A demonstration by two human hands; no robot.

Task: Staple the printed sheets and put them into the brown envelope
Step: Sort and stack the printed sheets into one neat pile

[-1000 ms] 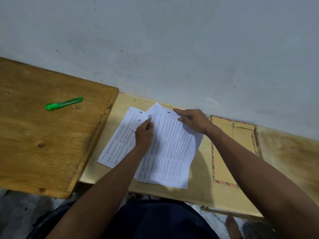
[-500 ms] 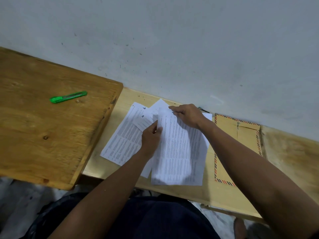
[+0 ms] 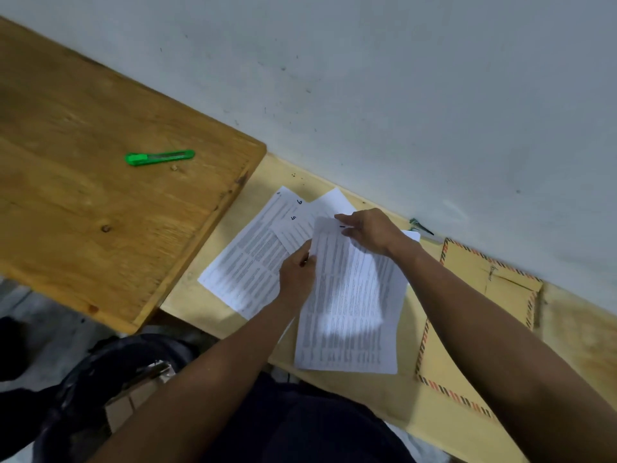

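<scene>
Printed sheets [image 3: 350, 305] lie at the centre of the frame on the pale wooden desk [image 3: 384, 389], not yet squared: the top sheet is raised and skewed over a fanned set [image 3: 247, 262] whose corners carry handwritten numbers 5 and 6.

Left hand [image 3: 297, 279]: fingers curled onto the left edge of the top sheet, pinching it. Right hand [image 3: 370, 232]: fingers and thumb nip the upper edge of the same sheet near a handwritten 1.

Brown envelope [image 3: 467, 329], with a striped border, lies flat just right of the sheets, near the wall [image 3: 400, 95]. A small dark object [image 3: 422, 226], possibly the stapler, lies against the wall above the envelope; it is too small to identify.

Step in hand, as judged: collating the pages before stapling. Procedure:
1. Stack the pages in number order.
2. Gather all sheets, including those fanned at centre left.
3. Tap the long edge and the top edge on the desk until flush.
4. Hold the corner firmly while reaching for the stapler, so that no sheet slips.

A green utility knife [image 3: 159, 157] rests on the darker table [image 3: 100, 228] at upper left, well apart and not needed.
</scene>
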